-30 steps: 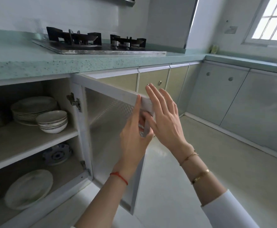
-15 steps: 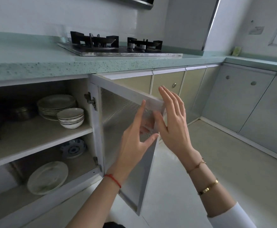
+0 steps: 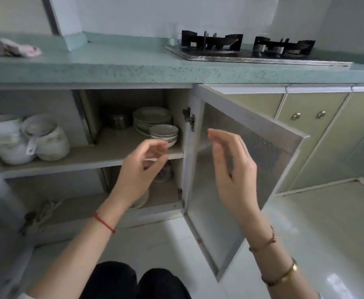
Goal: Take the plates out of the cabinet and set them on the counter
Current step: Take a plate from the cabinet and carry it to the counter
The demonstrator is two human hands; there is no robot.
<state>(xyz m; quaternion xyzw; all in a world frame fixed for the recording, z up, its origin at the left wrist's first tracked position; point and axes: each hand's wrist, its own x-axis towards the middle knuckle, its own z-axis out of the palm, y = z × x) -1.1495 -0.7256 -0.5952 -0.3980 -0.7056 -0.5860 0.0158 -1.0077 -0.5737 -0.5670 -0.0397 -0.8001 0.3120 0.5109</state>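
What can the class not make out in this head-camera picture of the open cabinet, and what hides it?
Head view: lower-shelf plate, mostly behind the left hand.
Head view: patterned dish, partly behind that hand; pattern unreadable.
Head view: stacked plates, count too small to tell; bowls cover part of the front.
Head view: cloth on the counter, cut off by the left edge.

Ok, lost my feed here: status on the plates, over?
Left hand, right hand open, empty, before the cabinet. Plates stacked on upper shelf, untouched. Bowls stand in front of them.

A gas hob (image 3: 258,50) and crumpled cloth (image 3: 10,49) lie apart.
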